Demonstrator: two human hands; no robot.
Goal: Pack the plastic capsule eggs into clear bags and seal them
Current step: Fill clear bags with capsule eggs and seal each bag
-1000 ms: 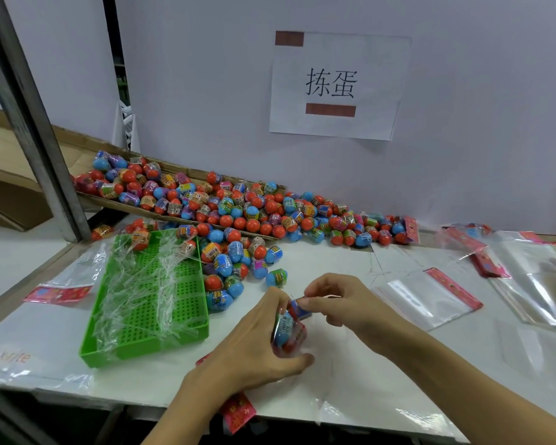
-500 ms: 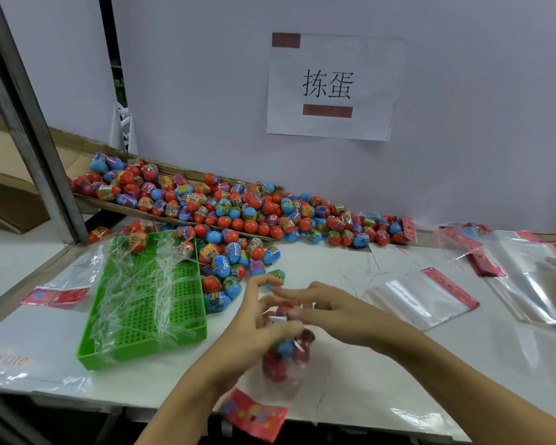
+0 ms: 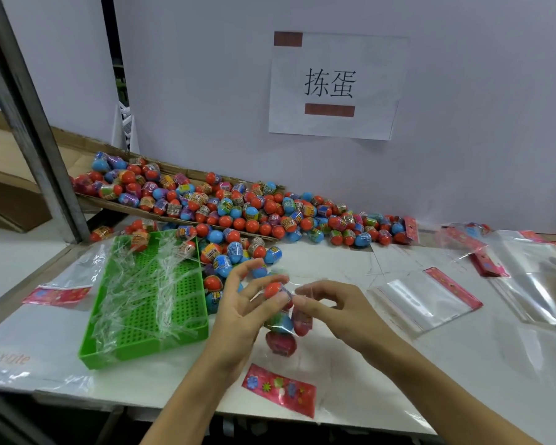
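Note:
A clear bag (image 3: 281, 354) with a red printed header hangs over the table front, header end down. Inside it sit several capsule eggs, one pink egg (image 3: 281, 343) lowest. My left hand (image 3: 243, 311) holds the bag's upper end with an orange egg (image 3: 273, 290) at thumb and fingertips. My right hand (image 3: 329, 305) pinches the bag's open edge from the right. A big heap of orange and blue capsule eggs (image 3: 238, 207) spills from a cardboard tray along the back wall.
A green perforated tray (image 3: 148, 342) holding clear plastic strips lies left of my hands. Empty clear bags with red headers lie at the right (image 3: 424, 300), far right (image 3: 533, 277) and far left (image 3: 65, 284). A metal post (image 3: 29, 123) rises at left.
The bag has turned from lying under my hands to hanging upright with its red header down. Both hands rose slightly, and an orange egg is now at the bag's mouth.

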